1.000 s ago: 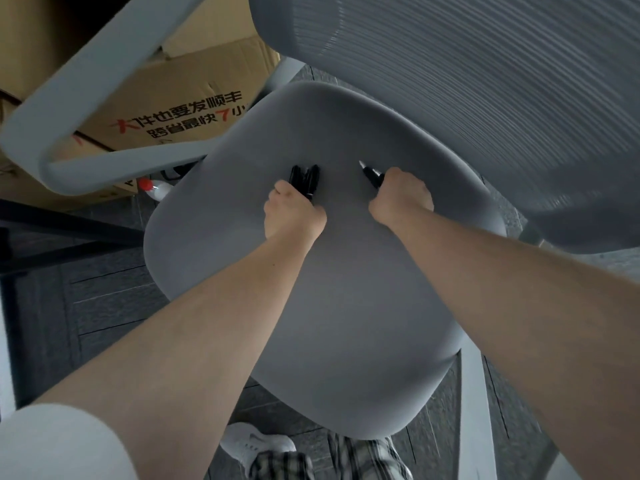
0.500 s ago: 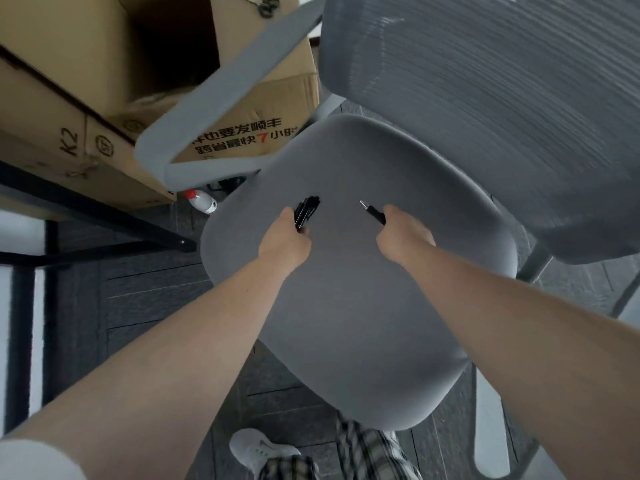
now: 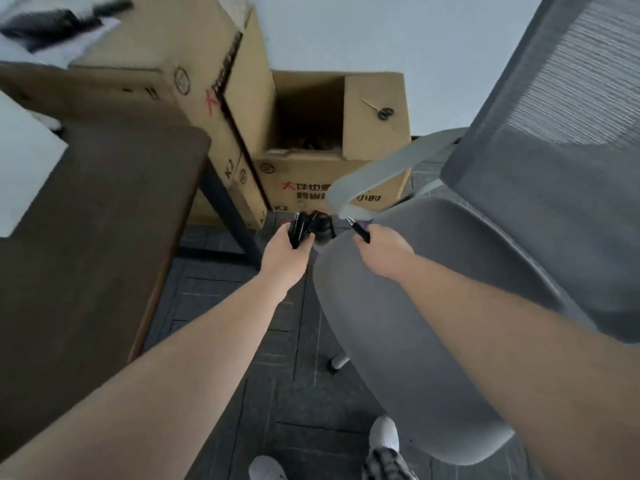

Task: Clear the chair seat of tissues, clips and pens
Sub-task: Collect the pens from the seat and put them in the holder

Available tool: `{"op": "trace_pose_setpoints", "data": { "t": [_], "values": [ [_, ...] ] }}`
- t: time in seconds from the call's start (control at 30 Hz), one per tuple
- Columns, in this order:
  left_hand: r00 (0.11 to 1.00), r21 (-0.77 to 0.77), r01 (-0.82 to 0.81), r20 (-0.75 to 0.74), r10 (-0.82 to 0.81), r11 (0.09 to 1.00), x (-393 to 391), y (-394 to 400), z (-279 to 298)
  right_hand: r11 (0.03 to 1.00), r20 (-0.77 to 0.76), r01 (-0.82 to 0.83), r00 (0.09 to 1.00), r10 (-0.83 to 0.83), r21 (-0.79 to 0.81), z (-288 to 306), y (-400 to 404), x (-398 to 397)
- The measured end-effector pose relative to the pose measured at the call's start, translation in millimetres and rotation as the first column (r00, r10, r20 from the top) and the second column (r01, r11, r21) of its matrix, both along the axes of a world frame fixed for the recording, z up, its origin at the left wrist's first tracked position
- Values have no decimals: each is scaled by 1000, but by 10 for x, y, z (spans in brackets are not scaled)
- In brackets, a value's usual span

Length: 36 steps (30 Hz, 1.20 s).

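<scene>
Head view, two hands (image 3: 284, 252), one pen (image 3: 358, 231), black clips (image 3: 300, 227)

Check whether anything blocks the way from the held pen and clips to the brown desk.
Nothing visible does. The left hand holds the clips, the right hand the pen; only open floor separates them from the desk.

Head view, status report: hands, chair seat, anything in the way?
Left hand shut on bunch of black clips. Right hand shut on black pen. Grey fabric chair seat shows bare. Nothing in the way.

Open floor (image 3: 242, 341) between dark table (image 3: 86, 254) and chair seat (image 3: 398, 323); boxes (image 3: 311, 150) block ahead.
</scene>
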<state>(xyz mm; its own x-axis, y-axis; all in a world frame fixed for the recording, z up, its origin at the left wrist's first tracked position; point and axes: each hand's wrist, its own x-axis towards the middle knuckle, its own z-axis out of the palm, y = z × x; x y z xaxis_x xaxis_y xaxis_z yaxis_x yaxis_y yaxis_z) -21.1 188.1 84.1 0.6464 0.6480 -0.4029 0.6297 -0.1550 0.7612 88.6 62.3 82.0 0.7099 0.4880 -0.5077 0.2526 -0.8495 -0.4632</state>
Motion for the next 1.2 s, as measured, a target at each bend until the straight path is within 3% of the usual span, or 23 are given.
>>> {"op": "trace_pose_setpoints", "data": {
  "t": [0.33,0.5,0.63,0.83,1.2],
  "values": [
    [960,-22,-226,165,227,974,-1108,1114,972,965,65,-180,983,171,192,937,1501,-980],
    [888,-30,-375,275,368,927,-1781,1573,1367,940,227,-308,935,271,145,1351,2098,-1583],
    [831,-3,-465,343,438,885,-2394,1929,1543,864,166,-398,917,363,310,1560,2567,-2090],
    [725,22,-616,407,556,788,-3374,2198,1652,755,151,-528,845,513,390,1706,3121,-3021],
    [502,-157,-777,428,751,609,-4671,2139,1322,617,-27,-589,711,702,521,1533,3528,-4497]
  ]
}}
